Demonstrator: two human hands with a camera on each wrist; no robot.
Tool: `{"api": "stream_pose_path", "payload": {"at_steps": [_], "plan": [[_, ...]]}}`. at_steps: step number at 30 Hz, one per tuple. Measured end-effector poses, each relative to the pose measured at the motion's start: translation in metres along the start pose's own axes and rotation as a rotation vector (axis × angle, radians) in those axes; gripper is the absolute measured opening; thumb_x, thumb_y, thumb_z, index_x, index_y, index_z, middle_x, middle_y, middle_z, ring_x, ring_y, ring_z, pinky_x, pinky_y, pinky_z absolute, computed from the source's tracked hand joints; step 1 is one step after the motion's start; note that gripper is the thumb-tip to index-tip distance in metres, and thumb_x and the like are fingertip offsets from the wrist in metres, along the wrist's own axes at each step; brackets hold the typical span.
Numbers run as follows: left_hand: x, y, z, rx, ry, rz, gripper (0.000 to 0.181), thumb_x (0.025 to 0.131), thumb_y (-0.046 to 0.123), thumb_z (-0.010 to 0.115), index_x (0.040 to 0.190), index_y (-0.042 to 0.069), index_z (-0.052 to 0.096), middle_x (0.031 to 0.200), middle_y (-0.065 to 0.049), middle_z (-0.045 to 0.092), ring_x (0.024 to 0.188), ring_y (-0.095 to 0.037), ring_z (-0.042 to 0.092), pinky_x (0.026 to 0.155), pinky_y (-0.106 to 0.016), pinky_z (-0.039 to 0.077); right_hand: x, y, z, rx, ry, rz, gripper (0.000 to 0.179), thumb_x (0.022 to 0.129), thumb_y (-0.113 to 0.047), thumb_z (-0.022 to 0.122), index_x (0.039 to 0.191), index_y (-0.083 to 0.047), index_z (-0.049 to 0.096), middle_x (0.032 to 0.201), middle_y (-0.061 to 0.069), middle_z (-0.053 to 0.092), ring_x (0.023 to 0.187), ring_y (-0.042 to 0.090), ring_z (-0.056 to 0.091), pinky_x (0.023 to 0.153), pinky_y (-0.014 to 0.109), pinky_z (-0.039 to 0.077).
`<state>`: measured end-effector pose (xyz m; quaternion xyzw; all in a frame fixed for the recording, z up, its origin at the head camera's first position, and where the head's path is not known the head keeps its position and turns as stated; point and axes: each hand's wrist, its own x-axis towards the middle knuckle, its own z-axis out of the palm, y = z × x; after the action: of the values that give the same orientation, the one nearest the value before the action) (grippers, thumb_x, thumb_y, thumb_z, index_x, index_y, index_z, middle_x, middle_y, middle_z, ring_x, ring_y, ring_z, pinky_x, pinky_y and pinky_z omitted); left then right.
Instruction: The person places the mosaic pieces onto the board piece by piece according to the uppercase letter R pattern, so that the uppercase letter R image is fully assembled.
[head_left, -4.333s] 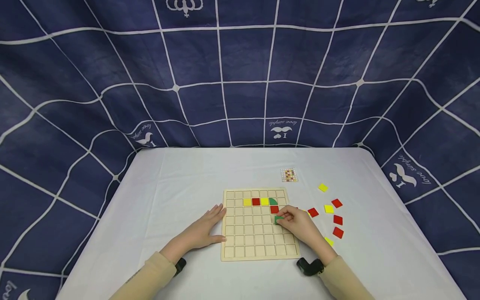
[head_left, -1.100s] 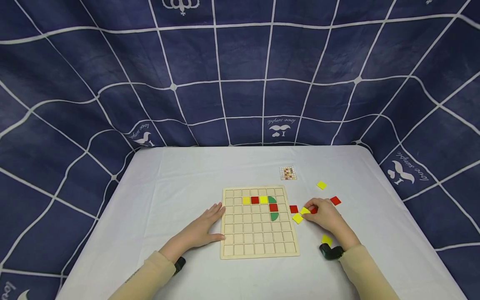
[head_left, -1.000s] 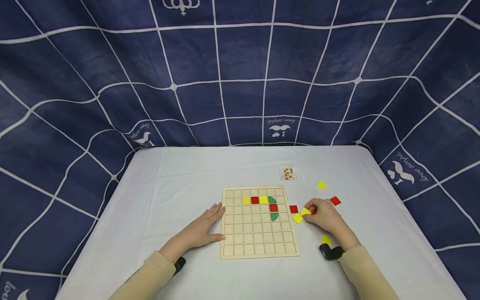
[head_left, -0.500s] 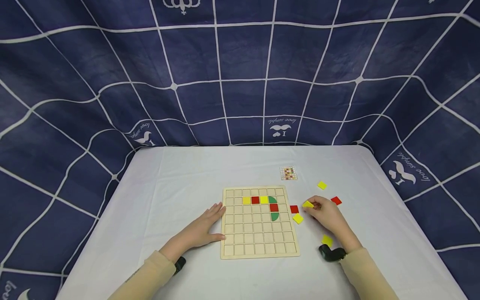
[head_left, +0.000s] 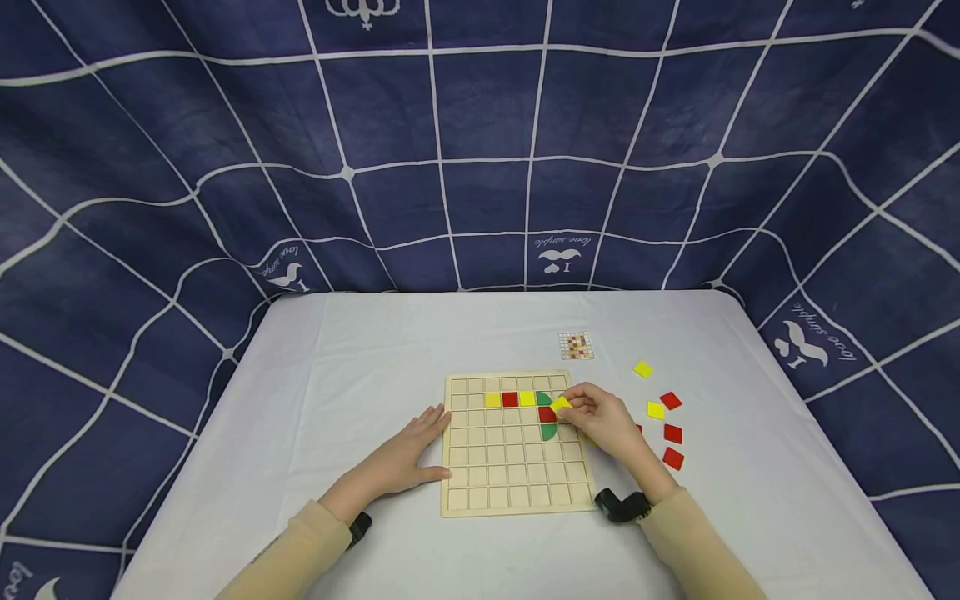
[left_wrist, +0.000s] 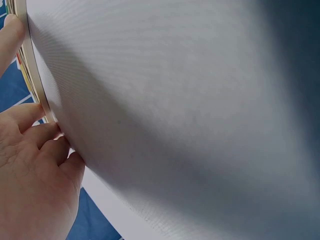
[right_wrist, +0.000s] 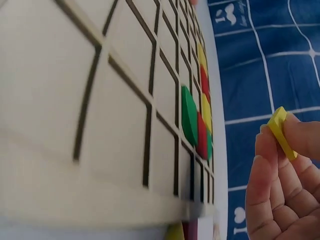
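My right hand [head_left: 606,423] pinches a yellow square tile [head_left: 561,405] between thumb and fingers, over the right side of the wooden grid board [head_left: 498,479]. In the right wrist view the tile [right_wrist: 281,131] is tilted and clear of the board. My left hand [head_left: 401,460] lies with fingers spread, thumb and fingertips touching the board's left edge. On the board, a row holds yellow, red [head_left: 510,400] and yellow tiles, ending in a green quarter-circle [head_left: 543,398]. Below that are a red tile [head_left: 547,414] and another green quarter-circle [head_left: 549,432].
Loose red tiles [head_left: 673,434] and yellow tiles [head_left: 656,410] lie on the white cloth right of the board, some partly hidden by my right hand and arm. A small printed pattern card [head_left: 576,346] lies behind the board. A dark blue curtain [head_left: 487,200] hangs behind the table.
My right hand let go of the lower green quarter-circle on the board, moved right, picked up a yellow tile and carried it left over the board. My left hand stayed put.
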<state>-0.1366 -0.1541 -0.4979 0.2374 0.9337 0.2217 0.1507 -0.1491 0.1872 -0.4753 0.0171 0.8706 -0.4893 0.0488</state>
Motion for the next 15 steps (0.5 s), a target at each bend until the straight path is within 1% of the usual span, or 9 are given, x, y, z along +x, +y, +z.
{"api": "stream_pose_path", "payload": {"at_steps": [3,6,10,15], "plan": [[0.000,0.000,-0.001,0.010,-0.004,-0.009,0.092,0.084,0.047,0.073,0.155,0.007,0.029,0.164,-0.011,0.020,0.153,-0.028,0.016,0.125,-0.045,0.019,0.001,-0.003,0.010,0.025,-0.015,-0.004,0.022,0.085,-0.013,0.076,0.105,-0.008,0.067,0.088,0.003,0.068,0.076,0.013,0.059,0.065,0.017,0.051],[0.001,0.000,-0.001,0.005,-0.003,-0.009,0.093,0.084,0.047,0.073,0.155,0.006,0.029,0.164,-0.012,0.020,0.153,-0.029,0.016,0.125,-0.046,0.019,0.001,-0.005,0.018,0.006,-0.037,-0.024,0.020,0.084,-0.014,0.077,0.101,-0.010,0.068,0.088,0.001,0.068,0.076,0.011,0.060,0.066,0.018,0.051],[0.001,0.000,-0.001,-0.017,-0.004,-0.006,0.093,0.084,0.047,0.073,0.154,0.005,0.030,0.164,-0.013,0.020,0.153,-0.030,0.016,0.124,-0.047,0.019,0.002,-0.010,0.025,-0.067,-0.069,-0.064,0.015,0.084,-0.014,0.078,0.096,-0.013,0.070,0.086,-0.002,0.067,0.075,0.010,0.060,0.068,0.021,0.051],[0.000,0.001,0.000,-0.014,-0.006,-0.012,0.093,0.083,0.047,0.073,0.155,0.006,0.030,0.164,-0.012,0.021,0.153,-0.029,0.017,0.124,-0.047,0.019,0.004,-0.010,0.031,-0.139,-0.124,-0.101,0.008,0.085,-0.014,0.077,0.091,-0.015,0.071,0.079,-0.005,0.066,0.073,0.009,0.058,0.068,0.022,0.050]]}}
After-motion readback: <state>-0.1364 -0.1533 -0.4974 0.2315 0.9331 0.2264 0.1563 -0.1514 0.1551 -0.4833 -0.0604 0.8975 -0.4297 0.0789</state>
